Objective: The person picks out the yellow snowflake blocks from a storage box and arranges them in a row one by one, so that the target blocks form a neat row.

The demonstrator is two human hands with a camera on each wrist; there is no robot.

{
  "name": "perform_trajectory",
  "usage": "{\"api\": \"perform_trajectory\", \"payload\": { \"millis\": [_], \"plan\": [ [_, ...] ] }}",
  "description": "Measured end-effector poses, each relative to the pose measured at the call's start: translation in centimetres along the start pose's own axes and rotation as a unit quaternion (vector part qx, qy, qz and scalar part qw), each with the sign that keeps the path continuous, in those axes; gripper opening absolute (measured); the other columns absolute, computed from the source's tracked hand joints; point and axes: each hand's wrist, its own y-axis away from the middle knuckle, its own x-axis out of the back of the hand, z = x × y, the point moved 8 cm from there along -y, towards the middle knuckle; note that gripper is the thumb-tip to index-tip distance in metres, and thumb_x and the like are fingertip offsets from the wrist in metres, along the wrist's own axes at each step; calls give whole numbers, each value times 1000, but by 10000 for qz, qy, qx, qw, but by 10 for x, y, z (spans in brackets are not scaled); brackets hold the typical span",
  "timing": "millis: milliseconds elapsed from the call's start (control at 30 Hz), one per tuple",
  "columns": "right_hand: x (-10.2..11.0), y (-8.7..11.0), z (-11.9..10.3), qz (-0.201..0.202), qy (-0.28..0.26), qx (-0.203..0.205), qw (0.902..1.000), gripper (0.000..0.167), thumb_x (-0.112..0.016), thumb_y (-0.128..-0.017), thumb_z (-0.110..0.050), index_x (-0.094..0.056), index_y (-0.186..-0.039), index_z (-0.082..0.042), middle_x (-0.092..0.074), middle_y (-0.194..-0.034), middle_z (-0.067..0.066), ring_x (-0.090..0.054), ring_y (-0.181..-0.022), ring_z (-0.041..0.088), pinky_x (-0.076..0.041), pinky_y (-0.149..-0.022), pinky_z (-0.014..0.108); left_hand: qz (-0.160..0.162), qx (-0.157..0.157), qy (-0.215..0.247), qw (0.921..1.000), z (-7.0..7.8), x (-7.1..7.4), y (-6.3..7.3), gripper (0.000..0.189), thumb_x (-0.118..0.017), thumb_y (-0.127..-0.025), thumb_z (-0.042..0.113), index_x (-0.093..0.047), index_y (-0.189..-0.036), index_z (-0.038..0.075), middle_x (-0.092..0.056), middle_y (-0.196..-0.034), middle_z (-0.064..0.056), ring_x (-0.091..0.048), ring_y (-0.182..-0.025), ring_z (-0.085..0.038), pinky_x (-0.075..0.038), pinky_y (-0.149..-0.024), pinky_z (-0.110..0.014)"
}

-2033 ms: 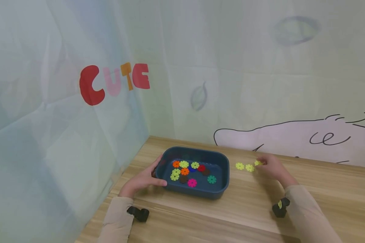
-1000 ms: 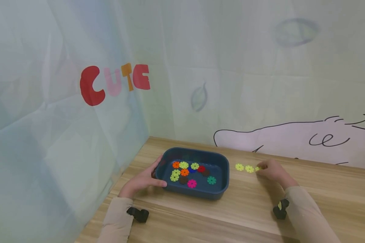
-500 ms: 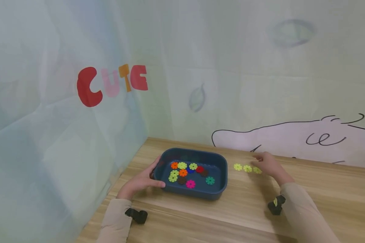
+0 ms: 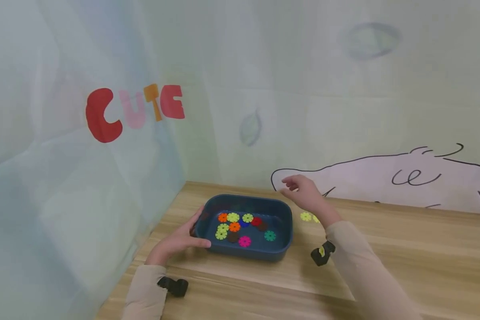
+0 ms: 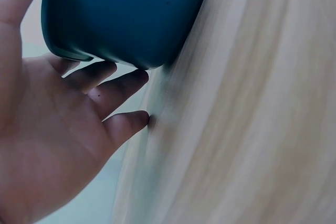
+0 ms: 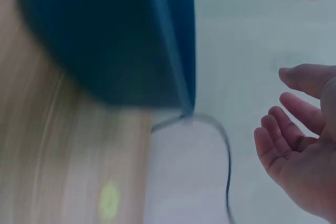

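A dark blue plastic tray [image 4: 244,257] stands on the table, holding several notched snowflake discs in mixed colours, among them a pink disc [image 4: 245,241], a green disc [image 4: 270,235] and an orange disc [image 4: 234,226]. My left hand [image 4: 180,241] holds the tray's left end, thumb at the front and fingers around the end wall; the left wrist view shows the fingertips against it. My right hand [image 4: 304,195] is raised above the tray's back right corner, holding nothing, its fingers loosely bent and apart in the right wrist view. Behind the right wrist lies a yellow disc [image 4: 306,216], with another partly hidden.
The wooden table [image 4: 404,258] meets a printed cloth backdrop [image 4: 324,111] at the back and another cloth at the left bearing red, pink and orange letters [image 4: 134,109]. A black wrist camera [image 4: 322,253] sits on the right sleeve, and a second black camera [image 4: 173,286] on the left.
My right hand let go of a yellow disc at the right end of a row of three, then rose and moved left toward the tray. My left hand stays on the tray.
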Motion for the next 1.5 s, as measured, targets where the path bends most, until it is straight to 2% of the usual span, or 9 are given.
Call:
{"api": "perform_trajectory", "payload": {
  "millis": [233,400,667,867,967,1200,1500],
  "plan": [
    [-31,-18,-39,-247,-153,211,9994,36,-62,-94,-17,-60,-125,1,-60,-118,18,-57,-108,31,-50,-91,43,14,-14,-205,9998,1,1,-1,112,-79,-79,29,1,-156,18,-2,-161,-18,-11,-144,-43,-13,-112,-63],
    [-58,-25,-50,-394,-275,139,9987,36,-64,-93,-17,-61,-124,0,-63,-118,18,-58,-108,31,-49,-94,43,-33,-57,-215,9997,4,1,0,113,-79,-78,29,2,-156,17,-1,-161,-19,-11,-144,-44,-13,-112,-63],
    [-99,-30,-43,-558,-494,-218,9970,36,-65,-92,-20,-63,-123,-1,-63,-116,17,-58,-104,29,-50,-91,42,-86,-30,-172,9998,3,-2,-2,114,-79,-79,29,3,-156,17,0,-161,-20,-9,-144,-45,-12,-112,-63],
    [-119,-28,-31,-710,-599,-481,9945,36,-65,-92,-18,-62,-123,1,-62,-116,18,-58,-102,29,-50,-91,42,-64,47,-143,9999,2,-3,-2,113,-79,-79,30,3,-156,20,2,-161,-19,-7,-144,-45,-12,-112,-63],
    [-124,-28,-28,-722,-417,-525,9951,37,-66,-91,-17,-62,-123,2,-63,-118,18,-60,-105,29,-50,-93,42,-65,16,-170,9998,3,-3,-2,113,-79,-79,29,4,-156,19,4,-160,-20,-6,-144,-46,-11,-112,-63],
    [-130,-27,-26,-857,15,-547,9948,39,-67,-89,-15,-62,-123,4,-63,-122,20,-60,-112,32,-48,-95,43,-47,24,-87,9999,0,0,-2,115,-80,-78,27,3,-156,18,2,-160,-21,-11,-143,-44,-14,-113,-60],
    [-139,-25,-17,-1222,526,-753,9882,40,-72,-85,-15,-65,-120,3,-64,-123,17,-60,-113,29,-48,-96,40,-126,-104,-86,9998,4,-2,-3,115,-80,-78,24,4,-156,14,2,-160,-22,-13,-143,-44,-15,-113,-60]
  ]
}}
